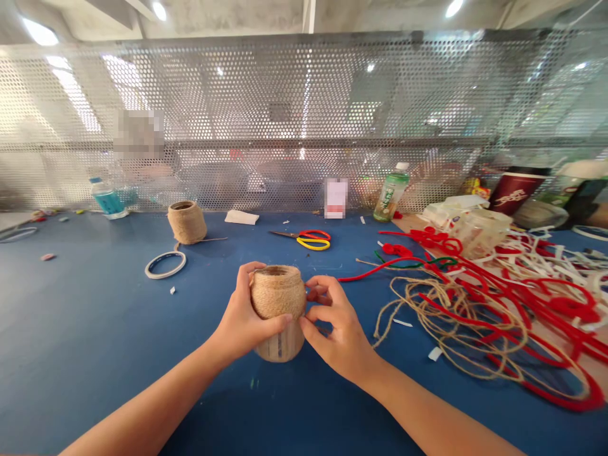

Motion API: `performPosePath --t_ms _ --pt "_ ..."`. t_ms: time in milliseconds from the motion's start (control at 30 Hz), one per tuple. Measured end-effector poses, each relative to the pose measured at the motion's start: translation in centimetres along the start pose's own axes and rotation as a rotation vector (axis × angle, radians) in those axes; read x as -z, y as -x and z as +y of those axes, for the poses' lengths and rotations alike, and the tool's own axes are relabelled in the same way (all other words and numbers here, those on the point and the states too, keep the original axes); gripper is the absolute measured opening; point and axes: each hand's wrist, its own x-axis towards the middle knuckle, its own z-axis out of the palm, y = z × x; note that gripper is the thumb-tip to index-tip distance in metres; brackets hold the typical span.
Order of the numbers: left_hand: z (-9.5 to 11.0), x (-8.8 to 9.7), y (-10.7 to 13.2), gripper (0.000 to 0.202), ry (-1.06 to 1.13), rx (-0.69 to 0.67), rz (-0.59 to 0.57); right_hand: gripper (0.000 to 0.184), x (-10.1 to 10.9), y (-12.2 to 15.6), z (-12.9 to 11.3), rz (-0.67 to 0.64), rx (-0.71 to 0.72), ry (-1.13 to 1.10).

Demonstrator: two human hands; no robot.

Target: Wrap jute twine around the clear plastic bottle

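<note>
A jar (279, 345) stands upright on the blue table in front of me, its upper part wound with jute twine (278, 301) and its lower part bare and see-through. My left hand (251, 316) is wrapped round the jar's left side, with the thumb across the front. At the right side, my right hand (335, 323) pinches the twine against the jar's wall, thumb and forefinger close together. From behind that hand the strand runs right to a loose tangle of twine (427, 304). The exact spot of the pinch is partly hidden by the fingers.
Scissors (313, 239) with red and yellow handles lie beyond the jar. Farther left are a twine-covered jar (187, 221), a tape ring (165, 265) and a blue bottle (109, 199). Red cords (522, 304) and a green bottle (392, 193) are on the right. A perforated metal screen (266, 114) stands behind.
</note>
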Motion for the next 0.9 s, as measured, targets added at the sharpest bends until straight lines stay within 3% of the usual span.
performPosePath --t_ms 267,467,900 --pt "-0.1 0.1 -0.2 0.075 0.088 0.036 0.002 0.030 -0.2 -0.5 1.6 -0.079 -0.280 -0.342" --pt "-0.3 0.0 -0.1 0.079 0.077 0.004 -0.008 0.029 -0.3 -0.8 1.3 -0.157 -0.300 -0.577" --pt "-0.9 0.0 -0.3 0.078 0.094 -0.043 -0.044 0.024 -0.1 -0.3 0.4 -0.042 -0.202 -0.337"
